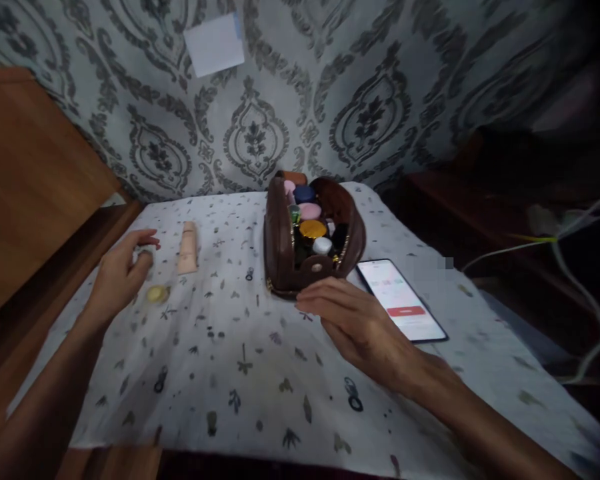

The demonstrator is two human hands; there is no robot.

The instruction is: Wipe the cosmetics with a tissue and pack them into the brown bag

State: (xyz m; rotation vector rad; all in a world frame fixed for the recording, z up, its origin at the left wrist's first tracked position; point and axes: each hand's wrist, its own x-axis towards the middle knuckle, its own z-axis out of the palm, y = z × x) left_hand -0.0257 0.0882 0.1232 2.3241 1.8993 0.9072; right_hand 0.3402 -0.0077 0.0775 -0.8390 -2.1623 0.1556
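A brown zippered toiletry bag [276, 247] sits open on the cloth, packed with several jars and bottles, among them a gold lid [313, 229], a white cap [322, 246] and a pink lid [310, 211]. In front of it is my right hand [355, 320], fingers stretched out, palm down and holding nothing I can see. Whether the fingertips touch the bag, I cannot tell. My left hand [123, 270] is at the left with thumb and fingers apart. Close to it are a small yellowish round item [157, 294] and a beige tube [188, 248] standing cap end away.
A phone [400, 300] with a lit screen lies right of the bag. The patterned white cloth [260, 373] covers the table. Wooden furniture [40, 180] borders the left; white cables [587, 293] hang at the right. Behind is a patterned wall bearing a paper [215, 45].
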